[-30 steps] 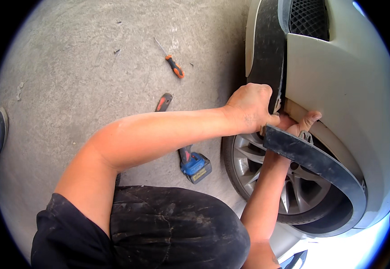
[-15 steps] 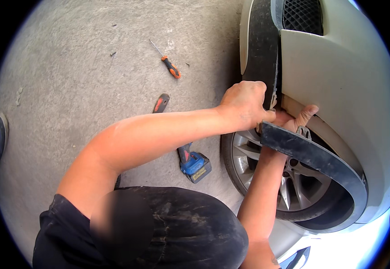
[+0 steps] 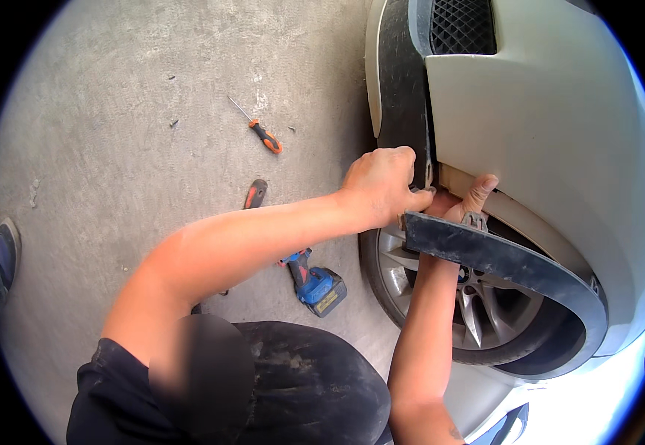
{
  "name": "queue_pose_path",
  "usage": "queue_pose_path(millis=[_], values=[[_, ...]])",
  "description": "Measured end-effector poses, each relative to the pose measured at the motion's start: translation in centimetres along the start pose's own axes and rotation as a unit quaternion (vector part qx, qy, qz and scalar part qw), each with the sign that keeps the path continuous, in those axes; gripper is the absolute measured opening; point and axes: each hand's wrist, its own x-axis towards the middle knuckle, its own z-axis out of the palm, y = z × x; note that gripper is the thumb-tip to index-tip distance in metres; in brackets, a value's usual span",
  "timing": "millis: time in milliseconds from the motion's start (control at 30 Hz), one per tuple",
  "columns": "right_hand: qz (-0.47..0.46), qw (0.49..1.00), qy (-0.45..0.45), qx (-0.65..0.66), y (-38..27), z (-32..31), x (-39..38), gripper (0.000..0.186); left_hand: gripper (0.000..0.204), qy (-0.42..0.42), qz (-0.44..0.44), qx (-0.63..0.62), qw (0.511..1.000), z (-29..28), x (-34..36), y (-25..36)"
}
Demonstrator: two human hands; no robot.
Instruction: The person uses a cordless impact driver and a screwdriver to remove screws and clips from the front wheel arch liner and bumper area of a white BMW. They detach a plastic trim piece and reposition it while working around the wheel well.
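Note:
My left hand (image 3: 383,185) is closed with its thumb bent inward, at the lower corner of the black bumper trim (image 3: 404,96). What its fingers grip is hidden. My right hand (image 3: 465,204) reaches up behind the loose end of a black wheel-arch trim (image 3: 501,248), which crosses in front of my wrist. Its palm faces up and its thumb stands out, while the fingers disappear under my left hand. A clip (image 3: 475,220) shows on the trim beside the right thumb. Behind my right forearm is the car wheel (image 3: 478,315) with silver spokes.
On the concrete floor (image 3: 115,185) lie an orange-and-black screwdriver (image 3: 267,139), a red-and-black handle (image 3: 256,194) partly behind my left arm, and a blue cordless power tool (image 3: 319,289). Small screws (image 3: 174,124) are scattered around. The pale car body (image 3: 545,126) fills the right side. A shoe (image 3: 5,256) shows far left.
The view has shifted, so the car appears further left and the floor tools lower. Both hands stay in nearly the same place against the car. More of the blue power tool shows below my left arm.

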Motion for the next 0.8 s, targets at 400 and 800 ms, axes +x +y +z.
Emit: queue_pose_path(millis=[400, 800], values=[[-0.097, 0.983, 0.140, -0.073, -1.4, 4.6, -1.1, 0.060, 0.042, -0.027, -0.017, -0.012, 0.999, -1.7, -0.3, 0.0], [-0.106, 0.989, 0.069, -0.072, -0.8, 2.8, -1.1, 0.061, 0.040, -0.043, 0.080, -0.038, 0.995, -1.2, 1.2, -1.5]])
